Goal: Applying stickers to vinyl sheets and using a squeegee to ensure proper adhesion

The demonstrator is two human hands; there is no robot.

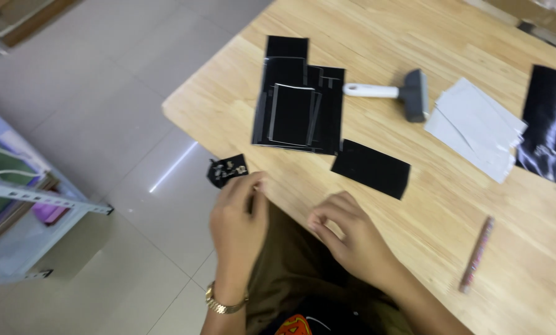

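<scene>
The left hand (pixel 238 217) pinches a small black scrap (pixel 226 170) by its near edge, held off the table's (pixel 451 205) left corner. The right hand (pixel 349 232) rests at the near edge, fingers loosely curled, apparently gripping nothing. A black sheet (pixel 371 168) lies just beyond it, a black stack (pixel 298 102) farther off.

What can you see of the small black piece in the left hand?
The black piece is small, flat and irregular in outline, dark and slightly glossy, with pale glints or marks on its face. The left hand pinches its lower right edge at the fingertips, holding it in the air past the table edge, over the tiled floor. The right hand does not touch it. Its material is unclear.
</scene>
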